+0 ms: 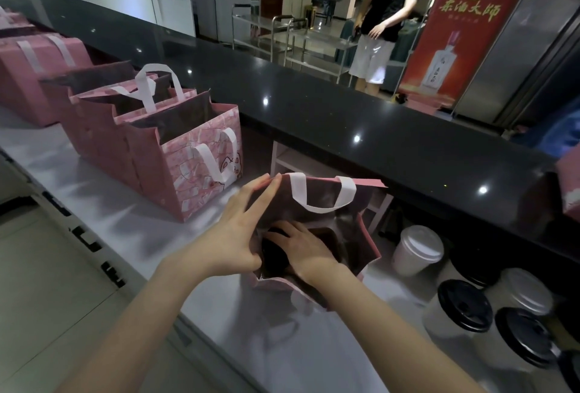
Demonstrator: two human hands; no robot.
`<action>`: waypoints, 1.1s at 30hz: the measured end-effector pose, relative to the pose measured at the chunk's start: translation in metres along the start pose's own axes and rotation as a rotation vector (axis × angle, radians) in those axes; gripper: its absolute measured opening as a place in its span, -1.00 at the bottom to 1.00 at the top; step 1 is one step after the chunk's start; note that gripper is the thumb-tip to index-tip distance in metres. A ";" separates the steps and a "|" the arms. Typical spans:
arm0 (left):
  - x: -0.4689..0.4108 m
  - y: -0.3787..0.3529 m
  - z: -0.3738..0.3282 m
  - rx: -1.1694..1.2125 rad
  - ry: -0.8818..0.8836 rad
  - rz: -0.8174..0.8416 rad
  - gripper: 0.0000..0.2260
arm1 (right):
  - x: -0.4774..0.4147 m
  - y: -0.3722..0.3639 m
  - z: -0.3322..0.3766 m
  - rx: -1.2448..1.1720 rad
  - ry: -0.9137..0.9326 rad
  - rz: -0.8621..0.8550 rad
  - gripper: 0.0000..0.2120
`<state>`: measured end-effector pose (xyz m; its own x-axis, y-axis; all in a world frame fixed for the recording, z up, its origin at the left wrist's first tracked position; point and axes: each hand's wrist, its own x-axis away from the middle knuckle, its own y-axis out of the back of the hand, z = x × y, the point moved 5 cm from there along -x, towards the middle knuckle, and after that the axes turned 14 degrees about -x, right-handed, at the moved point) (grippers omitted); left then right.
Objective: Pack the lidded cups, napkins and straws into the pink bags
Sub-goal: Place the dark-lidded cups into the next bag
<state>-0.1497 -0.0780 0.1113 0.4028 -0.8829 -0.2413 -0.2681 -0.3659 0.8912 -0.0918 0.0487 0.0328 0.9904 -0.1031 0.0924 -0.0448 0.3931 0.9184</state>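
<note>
The open pink bag (364, 229) stands on the white counter (94, 191), near centre. The left hand (232, 235) lies straight-fingered against its left wall, spreading it. The right hand (304, 249) is down inside, fingers curled over a black-lidded cup (274, 256). Spare lidded cups (464, 308) stand to the right, and other pink bags (194, 160) to the far left.

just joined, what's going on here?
A person is packing a pink bag on the white counter. The left hand spreads the bag's mouth open, straight fingers on the far rim. The right hand is down inside, fingers curled over a black-lidded cup. More lidded cups wait on the right. Other open pink bags stand on the left.
</note>
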 end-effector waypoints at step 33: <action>0.020 -0.034 -0.058 -0.187 0.100 -0.138 0.19 | 0.274 0.051 -0.194 0.114 -0.501 -0.164 -0.36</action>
<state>-0.0817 -0.0660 0.0982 0.5115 -0.7914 -0.3348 -0.0415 -0.4120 0.9102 0.2031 0.2177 0.0301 0.8030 -0.5890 0.0907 0.0640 0.2364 0.9695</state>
